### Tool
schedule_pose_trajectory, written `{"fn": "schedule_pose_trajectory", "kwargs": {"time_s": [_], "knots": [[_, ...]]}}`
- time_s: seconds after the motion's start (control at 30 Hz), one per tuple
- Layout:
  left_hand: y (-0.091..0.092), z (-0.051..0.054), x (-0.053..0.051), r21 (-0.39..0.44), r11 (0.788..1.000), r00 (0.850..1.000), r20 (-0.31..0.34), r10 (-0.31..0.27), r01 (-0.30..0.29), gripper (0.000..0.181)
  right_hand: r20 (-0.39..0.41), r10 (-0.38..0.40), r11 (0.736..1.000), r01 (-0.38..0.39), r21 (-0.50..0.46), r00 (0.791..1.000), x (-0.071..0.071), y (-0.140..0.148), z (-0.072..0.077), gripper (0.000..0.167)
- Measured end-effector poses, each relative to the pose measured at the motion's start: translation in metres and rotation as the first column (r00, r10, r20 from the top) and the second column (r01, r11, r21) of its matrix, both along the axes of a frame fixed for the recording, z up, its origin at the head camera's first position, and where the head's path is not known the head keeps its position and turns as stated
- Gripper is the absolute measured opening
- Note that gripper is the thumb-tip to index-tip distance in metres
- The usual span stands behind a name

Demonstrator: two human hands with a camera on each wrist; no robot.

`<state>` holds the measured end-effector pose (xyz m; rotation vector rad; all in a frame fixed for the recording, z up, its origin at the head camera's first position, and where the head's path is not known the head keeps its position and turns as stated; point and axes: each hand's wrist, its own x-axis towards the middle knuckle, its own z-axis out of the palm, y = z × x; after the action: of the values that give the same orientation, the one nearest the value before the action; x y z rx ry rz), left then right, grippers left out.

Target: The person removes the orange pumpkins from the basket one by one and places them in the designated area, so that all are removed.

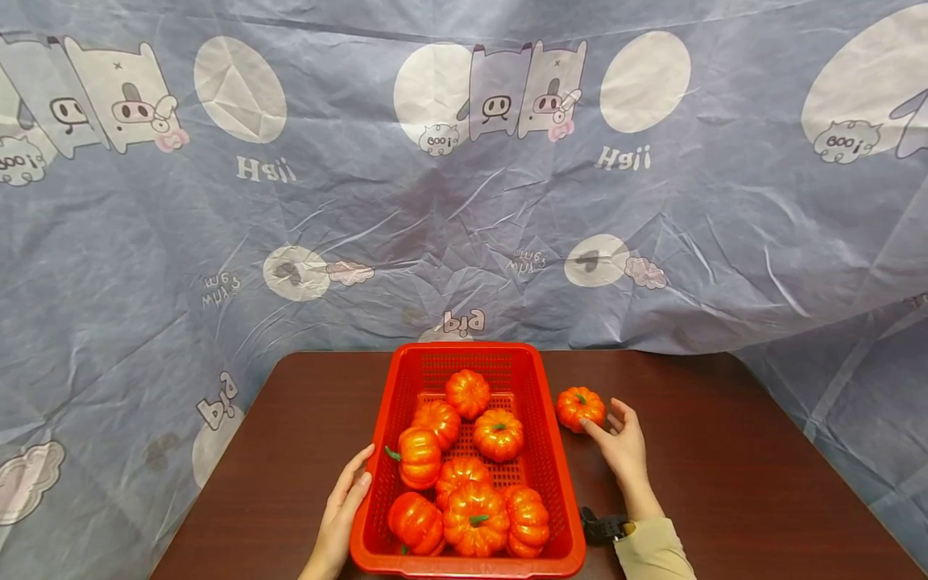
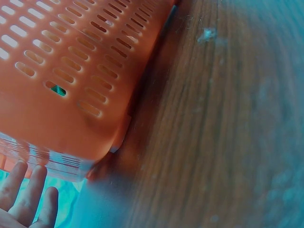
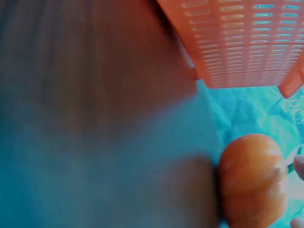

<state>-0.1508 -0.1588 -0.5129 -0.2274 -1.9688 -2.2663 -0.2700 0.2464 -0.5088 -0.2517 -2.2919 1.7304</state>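
Observation:
A red plastic basket (image 1: 557,475) with slotted walls stands on the table and holds several shiny orange toy pumpkins (image 1: 475,519). My left hand (image 1: 342,506) is at the basket's left side, its extended fingers against the wall; in the left wrist view the fingers (image 2: 29,192) look nearly straight. To the basket's right, one more pumpkin (image 1: 578,408) with a green stem sits on the tabletop. My right hand (image 1: 625,447) is beside it, thumb at its near right edge and fingers spread. Only fingertips (image 3: 299,166) show in the right wrist view, a little apart from the pumpkin.
The dark brown wooden table (image 1: 732,467) extends to both sides of the basket. A grey-blue cloth with cartoon prints (image 1: 464,209) hangs behind and around it. A black strap-like object (image 1: 602,528) is at my right wrist, close to the basket's right wall.

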Motion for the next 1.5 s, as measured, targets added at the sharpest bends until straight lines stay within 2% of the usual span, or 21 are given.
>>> {"fn": "schedule_pose_trajectory", "kwargs": {"time_s": [0.2,0.5,0.73,0.9,1.0,1.17,1.33,1.5], "knots": [[0.000,-0.001,0.001,0.004,1.000,1.000,-0.011,-0.006,0.006,0.042,-0.006,0.008,1.000,-0.008,-0.004,1.000,0.005,-0.002,0.026,0.071],[-0.001,0.000,0.000,0.007,1.000,1.000,-0.004,-0.009,0.009,0.042,-0.071,0.123,0.989,-0.128,-0.072,0.990,0.005,-0.013,0.083,0.072],[0.000,0.002,0.000,0.012,1.000,1.000,-0.005,-0.016,0.016,0.042,-0.128,0.253,0.959,-0.266,-0.094,0.959,0.006,-0.030,0.130,0.073],[0.000,0.002,0.000,0.011,1.000,1.000,-0.007,-0.016,0.016,0.042,-0.171,0.317,0.933,-0.339,-0.120,0.933,0.004,-0.050,0.152,0.071],[0.000,0.001,0.000,0.010,1.000,1.000,-0.001,-0.013,0.013,0.042,-0.196,0.351,0.915,-0.380,-0.135,0.916,0.004,-0.065,0.160,0.068],[-0.001,0.000,0.000,0.005,1.000,1.000,0.005,-0.007,0.007,0.042,-0.217,0.409,0.880,-0.446,-0.162,0.886,0.003,-0.092,0.162,0.063],[0.000,0.000,0.000,0.006,1.000,1.000,-0.005,-0.004,0.004,0.042,-0.226,0.472,0.832,-0.515,-0.207,0.852,0.004,-0.119,0.159,0.060],[0.000,0.000,0.000,0.008,1.000,1.000,-0.003,-0.014,0.014,0.042,-0.218,0.526,0.799,-0.566,-0.205,0.822,0.005,-0.140,0.152,0.058]]}}
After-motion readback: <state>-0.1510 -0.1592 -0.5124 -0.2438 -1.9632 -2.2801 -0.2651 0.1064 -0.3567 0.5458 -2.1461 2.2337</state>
